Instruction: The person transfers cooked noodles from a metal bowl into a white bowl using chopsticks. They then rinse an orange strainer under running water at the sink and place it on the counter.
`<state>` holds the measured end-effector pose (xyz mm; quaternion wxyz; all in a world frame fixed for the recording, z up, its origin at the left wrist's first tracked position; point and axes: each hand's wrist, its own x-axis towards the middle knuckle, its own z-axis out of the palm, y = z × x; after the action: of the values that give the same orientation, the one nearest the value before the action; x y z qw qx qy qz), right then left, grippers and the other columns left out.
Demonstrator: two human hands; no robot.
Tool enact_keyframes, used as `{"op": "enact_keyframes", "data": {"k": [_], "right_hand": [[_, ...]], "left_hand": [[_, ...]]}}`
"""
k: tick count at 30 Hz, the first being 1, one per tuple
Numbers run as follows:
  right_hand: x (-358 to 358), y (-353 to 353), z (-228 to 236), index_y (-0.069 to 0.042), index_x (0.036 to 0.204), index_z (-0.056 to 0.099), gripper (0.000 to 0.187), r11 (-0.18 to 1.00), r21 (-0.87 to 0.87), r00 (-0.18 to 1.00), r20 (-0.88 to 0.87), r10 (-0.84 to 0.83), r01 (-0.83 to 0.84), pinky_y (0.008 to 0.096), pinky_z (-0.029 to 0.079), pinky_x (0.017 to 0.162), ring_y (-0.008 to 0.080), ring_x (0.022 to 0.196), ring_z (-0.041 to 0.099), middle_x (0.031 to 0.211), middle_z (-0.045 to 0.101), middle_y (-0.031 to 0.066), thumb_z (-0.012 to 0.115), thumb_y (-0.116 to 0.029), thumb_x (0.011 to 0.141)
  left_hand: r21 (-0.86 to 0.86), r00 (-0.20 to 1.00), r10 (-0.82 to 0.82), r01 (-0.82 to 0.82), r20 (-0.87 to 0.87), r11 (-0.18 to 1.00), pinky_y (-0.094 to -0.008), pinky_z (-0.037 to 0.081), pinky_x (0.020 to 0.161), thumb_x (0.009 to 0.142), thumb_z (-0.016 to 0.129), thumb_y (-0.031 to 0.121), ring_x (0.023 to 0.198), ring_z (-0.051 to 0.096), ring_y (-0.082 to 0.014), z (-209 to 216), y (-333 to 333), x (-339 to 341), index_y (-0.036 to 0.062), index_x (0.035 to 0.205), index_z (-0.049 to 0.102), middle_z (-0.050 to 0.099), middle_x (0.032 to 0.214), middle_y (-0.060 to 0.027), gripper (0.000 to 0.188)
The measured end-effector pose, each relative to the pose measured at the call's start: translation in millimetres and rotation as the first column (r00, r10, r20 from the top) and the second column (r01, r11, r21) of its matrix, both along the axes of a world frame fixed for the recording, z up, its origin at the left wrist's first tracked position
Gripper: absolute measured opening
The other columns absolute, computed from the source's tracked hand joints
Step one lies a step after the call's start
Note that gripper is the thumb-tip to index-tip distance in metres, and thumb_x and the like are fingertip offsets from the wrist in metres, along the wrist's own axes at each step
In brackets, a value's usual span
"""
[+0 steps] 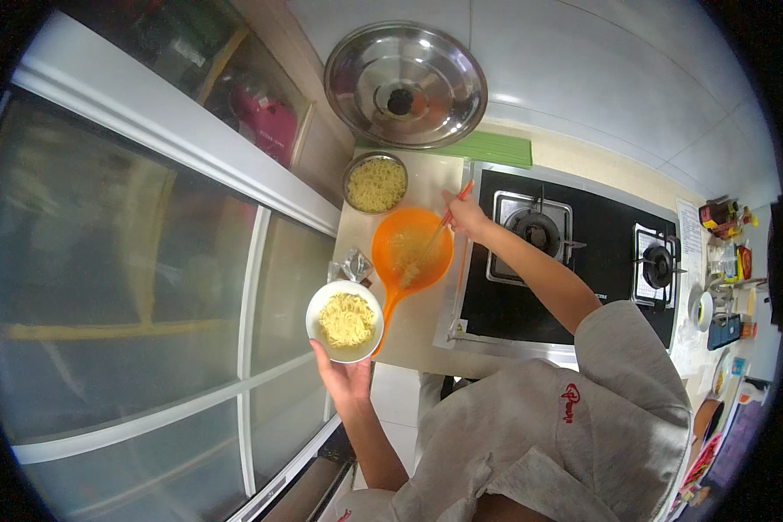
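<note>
My left hand (348,378) is closed on the near side of a white bowl (314,306), with pale yellow noodles (346,320) inside. The bowl is held over the counter's left edge. My right hand (466,217) grips red-ended chopsticks (441,228), whose tips reach into an orange strainer (445,265) with a long handle. A small clump of noodles (409,274) lies at the chopstick tips, low in the strainer. Behind it stands a round metal bowl (348,193) full of noodles.
A large metal lid (448,91) leans against the back wall beside a green strip (500,150). Right of the strainer is a black two-burner gas stove (505,317). A clear packet (355,263) lies behind the white bowl. Framed glass panels (191,270) run along the left.
</note>
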<state>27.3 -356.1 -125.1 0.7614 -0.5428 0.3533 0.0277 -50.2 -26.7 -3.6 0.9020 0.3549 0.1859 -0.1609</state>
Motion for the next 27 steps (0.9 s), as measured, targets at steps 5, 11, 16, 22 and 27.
{"op": "enact_keyframes", "data": {"k": [5,11,16,22,27], "right_hand": [[-14.4,0.7,-9.7,-0.007,0.077,0.042,0.030,0.941,0.309,0.989,-0.001,-0.146,0.139,0.0240,0.022,0.035,0.0110,0.039,0.031,0.056,0.040,0.0024,0.048,-0.032,0.091],[-26.3,0.4,18.2,-0.008,0.077,0.040,0.022,0.861,0.445,0.959,0.016,-0.284,0.248,0.0238,0.020,0.033,0.0105,0.037,0.028,0.056,0.038,0.0032,0.043,-0.024,0.092],[-18.6,-7.5,66.6,-0.008,0.078,0.040,0.022,0.839,0.482,0.937,0.098,-0.336,0.251,0.0231,0.019,0.032,0.0104,0.036,0.027,0.055,0.037,0.0028,0.044,-0.023,0.093],[-16.3,-4.3,134.5,-0.010,0.073,0.039,0.026,0.859,0.475,0.915,0.234,-0.330,0.188,0.0229,0.019,0.032,0.0099,0.036,0.026,0.052,0.036,0.0014,0.047,-0.026,0.093],[-17.8,-0.3,188.6,-0.013,0.069,0.039,0.028,0.865,0.477,0.901,0.289,-0.324,0.158,0.0219,0.019,0.032,0.0087,0.035,0.024,0.052,0.035,-0.0012,0.048,-0.026,0.092]], "left_hand": [[-0.038,1.000,0.002,-0.002,0.013,0.999,-0.0501,0.038,0.100,0.091,0.046,0.048,0.126,0.038,-0.0297,2.9,-2.3,4.2,0.0068,0.137,0.030,0.036,0.139,-0.0124,0.064],[-0.033,0.999,0.013,-0.012,0.029,0.999,-0.0492,0.038,0.101,0.092,0.044,0.046,0.126,0.039,-0.0292,8.0,-6.8,6.6,0.0067,0.138,0.029,0.036,0.139,-0.0122,0.062],[-0.074,0.999,0.008,-0.005,0.043,0.997,-0.0532,0.038,0.100,0.089,0.051,0.044,0.126,0.039,-0.0297,0.5,-6.8,10.6,0.0085,0.136,0.033,0.038,0.138,-0.0119,0.061],[-0.085,0.999,-0.024,0.028,0.049,0.996,-0.0514,0.036,0.102,0.090,0.050,0.042,0.128,0.036,-0.0295,5.0,-15.6,12.7,0.0084,0.136,0.032,0.036,0.139,-0.0123,0.060],[-0.093,0.996,-0.055,0.061,0.067,0.994,-0.0511,0.034,0.103,0.090,0.051,0.042,0.128,0.036,-0.0294,-0.6,-19.5,15.3,0.0089,0.136,0.032,0.036,0.139,-0.0124,0.060]]}}
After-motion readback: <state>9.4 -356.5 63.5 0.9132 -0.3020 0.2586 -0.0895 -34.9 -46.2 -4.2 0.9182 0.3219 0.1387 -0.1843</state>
